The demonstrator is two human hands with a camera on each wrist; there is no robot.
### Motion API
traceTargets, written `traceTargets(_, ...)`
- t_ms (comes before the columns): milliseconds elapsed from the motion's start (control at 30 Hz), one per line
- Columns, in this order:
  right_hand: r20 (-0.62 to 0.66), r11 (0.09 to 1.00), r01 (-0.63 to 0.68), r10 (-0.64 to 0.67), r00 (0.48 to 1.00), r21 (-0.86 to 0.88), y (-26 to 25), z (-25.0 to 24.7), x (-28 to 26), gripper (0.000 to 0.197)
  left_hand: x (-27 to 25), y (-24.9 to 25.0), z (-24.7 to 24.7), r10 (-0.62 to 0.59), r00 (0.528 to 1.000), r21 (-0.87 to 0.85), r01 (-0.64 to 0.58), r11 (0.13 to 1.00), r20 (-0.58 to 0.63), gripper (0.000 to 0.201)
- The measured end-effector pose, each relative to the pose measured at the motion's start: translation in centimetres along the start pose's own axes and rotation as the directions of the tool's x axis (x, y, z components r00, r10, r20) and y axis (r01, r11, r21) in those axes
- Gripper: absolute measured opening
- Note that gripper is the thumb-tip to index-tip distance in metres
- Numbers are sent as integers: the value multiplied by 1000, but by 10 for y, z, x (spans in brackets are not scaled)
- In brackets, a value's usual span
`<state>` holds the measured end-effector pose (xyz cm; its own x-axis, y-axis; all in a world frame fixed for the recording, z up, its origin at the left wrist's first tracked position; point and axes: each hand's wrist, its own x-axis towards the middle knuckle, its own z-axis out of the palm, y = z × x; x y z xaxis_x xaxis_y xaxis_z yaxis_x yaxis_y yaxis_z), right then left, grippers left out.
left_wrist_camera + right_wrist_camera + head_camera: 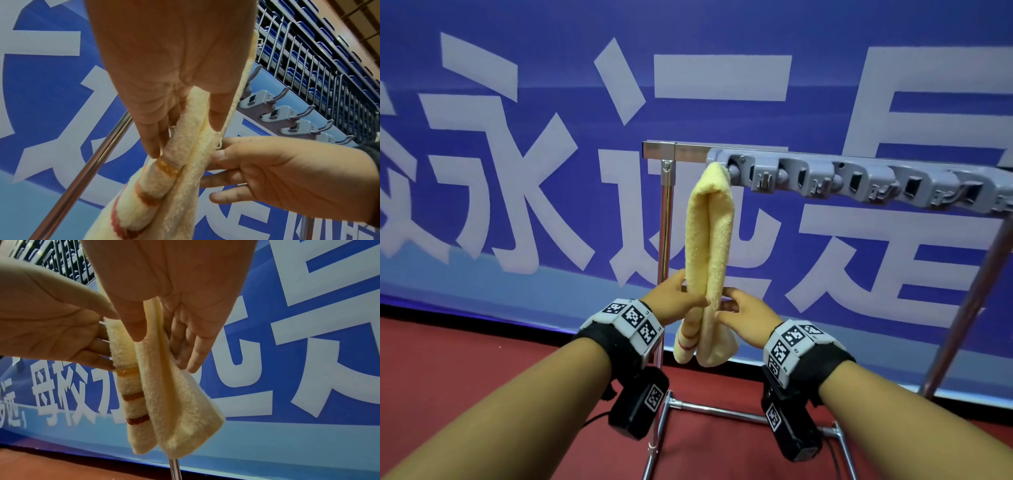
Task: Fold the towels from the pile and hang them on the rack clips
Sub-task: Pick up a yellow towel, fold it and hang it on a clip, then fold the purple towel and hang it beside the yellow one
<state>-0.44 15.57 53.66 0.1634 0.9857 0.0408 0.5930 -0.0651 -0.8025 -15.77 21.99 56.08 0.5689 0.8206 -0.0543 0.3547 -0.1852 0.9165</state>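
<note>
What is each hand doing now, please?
Left hand: pinches the left fold of the hanging towel.
Right hand: pinches its right fold.

Red floor (482, 377) under a metal rack (666, 212), yellow towel (710, 240) in its end clip.
</note>
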Motion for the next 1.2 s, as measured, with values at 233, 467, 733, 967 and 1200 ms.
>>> traceTargets(233, -89, 986, -156, 151, 984, -51, 27, -2, -55, 26, -40, -17, 28, -171, 979, 80, 180, 980, -107, 7)
traceTargets(467, -120, 965, -261, 262, 958, 24, 83, 10, -129, 16, -88, -42, 98, -201, 979, 34, 202, 979, -42, 21)
traceTargets(733, -85, 894, -448, 445, 891, -11, 183, 40, -202, 23, -117, -113, 193, -297, 950, 87, 289, 953, 95, 25)
traceTargets(967, -46, 773, -635, 635, 771, 19, 285, 78, -217, 18, -94, -205, 249, -423, 889, 170, 396, 902, 173, 24)
traceTargets(1200, 111, 678, -727, 735, 669, -109, 377, 149, -211, 19, -76, -321, 274, -564, 818, 260, 524, 811, 113, 23)
